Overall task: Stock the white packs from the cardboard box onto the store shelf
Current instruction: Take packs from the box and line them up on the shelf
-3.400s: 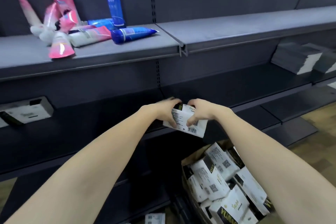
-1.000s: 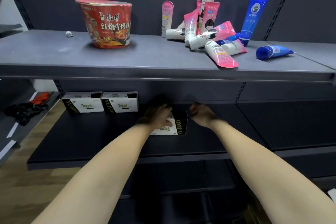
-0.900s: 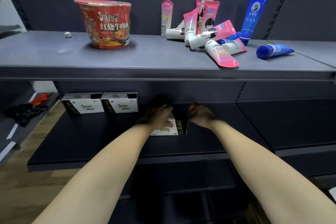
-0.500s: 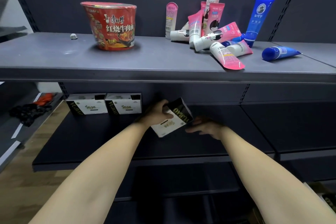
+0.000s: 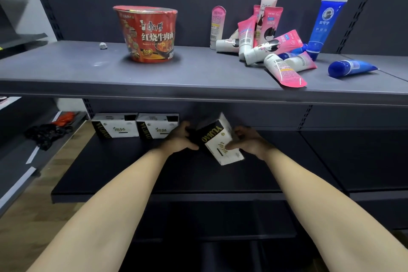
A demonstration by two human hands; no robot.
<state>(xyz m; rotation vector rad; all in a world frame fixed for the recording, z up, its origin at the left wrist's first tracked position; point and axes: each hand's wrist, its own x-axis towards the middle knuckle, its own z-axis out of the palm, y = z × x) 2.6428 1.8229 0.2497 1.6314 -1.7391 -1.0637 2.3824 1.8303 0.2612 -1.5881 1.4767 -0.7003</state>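
Note:
Both hands hold one white pack [image 5: 223, 143] with a black end panel, tilted above the dark lower shelf [image 5: 114, 172]. My left hand [image 5: 180, 139] grips its black left end. My right hand [image 5: 249, 142] presses fingers on its white right face. Two more white packs stand upright side by side at the back left of that shelf, the first pack [image 5: 116, 126] left of the second pack [image 5: 157, 126]. The cardboard box is out of view.
The grey upper shelf [image 5: 66, 73] overhangs my hands. It carries a red noodle cup [image 5: 146, 33], a heap of pink and white tubes [image 5: 265, 44] and blue tubes [image 5: 351, 67]. A side shelf at left holds dark and orange items [image 5: 48, 131]. Wooden floor lies lower left.
The pack lay flat on the lower shelf a second ago. My left hand lifted and tilted it, and my right hand has now come onto its right face.

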